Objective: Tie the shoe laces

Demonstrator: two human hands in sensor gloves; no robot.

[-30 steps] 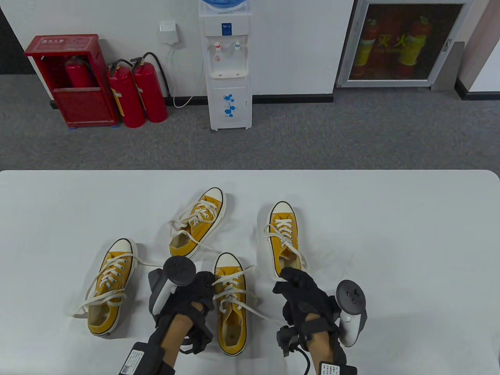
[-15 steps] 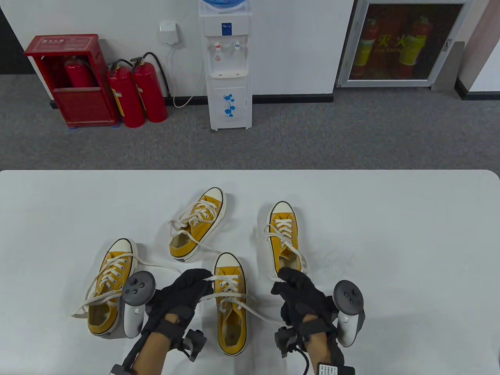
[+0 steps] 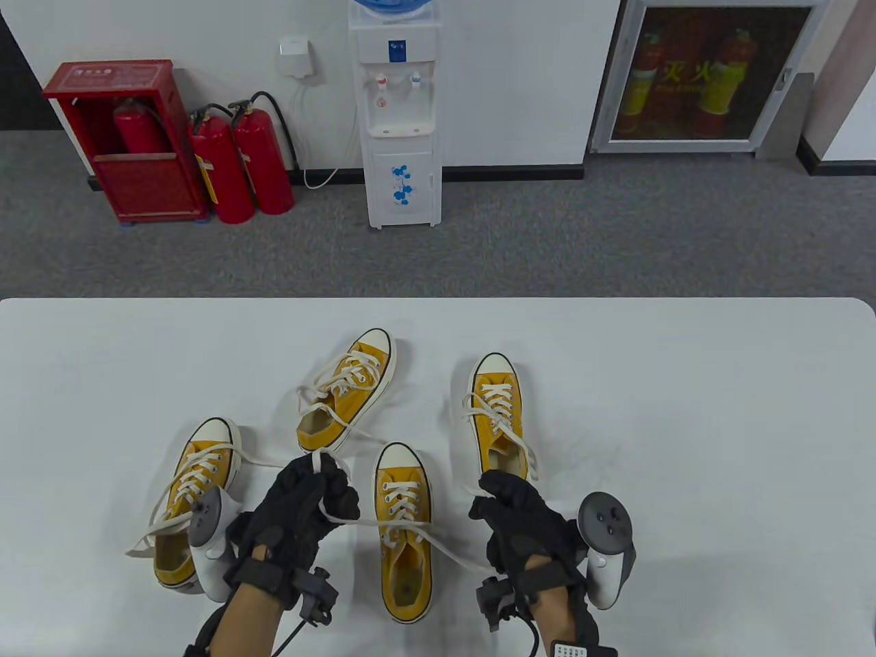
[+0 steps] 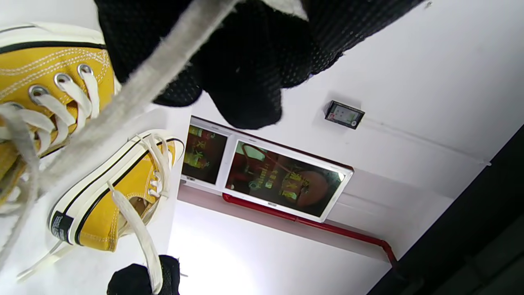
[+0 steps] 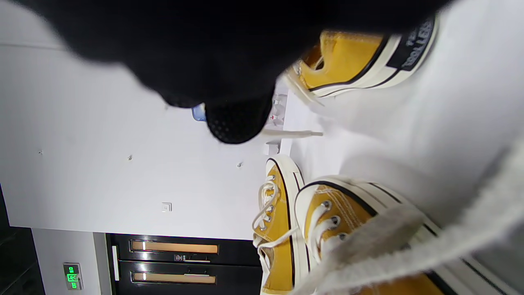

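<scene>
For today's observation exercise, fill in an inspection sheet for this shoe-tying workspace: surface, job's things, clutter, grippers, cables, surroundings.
Surface: white table, cloth slightly wrinkled.
Job's things: four yellow sneakers; the nearest sneaker has its laces pulled out sideways to both hands.
Clutter: nothing seen.
Grippers: left hand grips one lace; right hand closed beside the shoe, the other lace runs to it.
Cables: glove cable at the right wrist.
Surroundings: water dispenser, red extinguishers, grey carpet.

Past my white table (image 3: 684, 383) lies grey carpet (image 3: 547, 233). Against the white wall (image 3: 513, 68) stand a white water dispenser (image 3: 400, 123), two red fire extinguishers (image 3: 239, 161) and a red metal cabinet (image 3: 126, 137).
</scene>
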